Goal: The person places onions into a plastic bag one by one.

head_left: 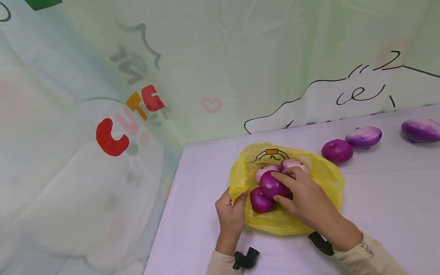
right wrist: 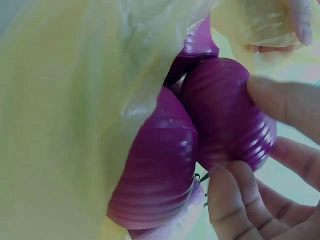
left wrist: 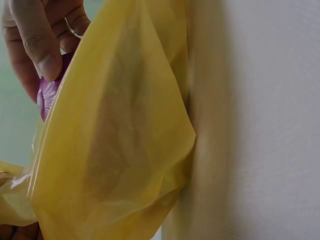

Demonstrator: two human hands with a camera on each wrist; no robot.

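Observation:
A yellow plastic bag (head_left: 285,225) lies with its mouth open on the table, and several purple onions sit in it. My left hand (head_left: 231,214) pinches the bag's left rim between thumb and fingers. With thumb and fingertips, my right hand (head_left: 307,196) grips a purple onion (head_left: 270,184) on top of the others; the right wrist view shows this onion (right wrist: 225,110) close up. Below it in the bag is a darker onion (head_left: 261,200), and two paler ones lie behind, one of them (head_left: 293,164) partly covered by my right hand. In the left wrist view, the bag (left wrist: 115,130) hides most of the contents.
On the table (head_left: 192,191), to the right of the bag, lie a round purple onion (head_left: 337,151), a paler onion (head_left: 363,137) touching it, and another onion (head_left: 421,130) at the right edge. A printed cloth (head_left: 220,68) hangs behind the table.

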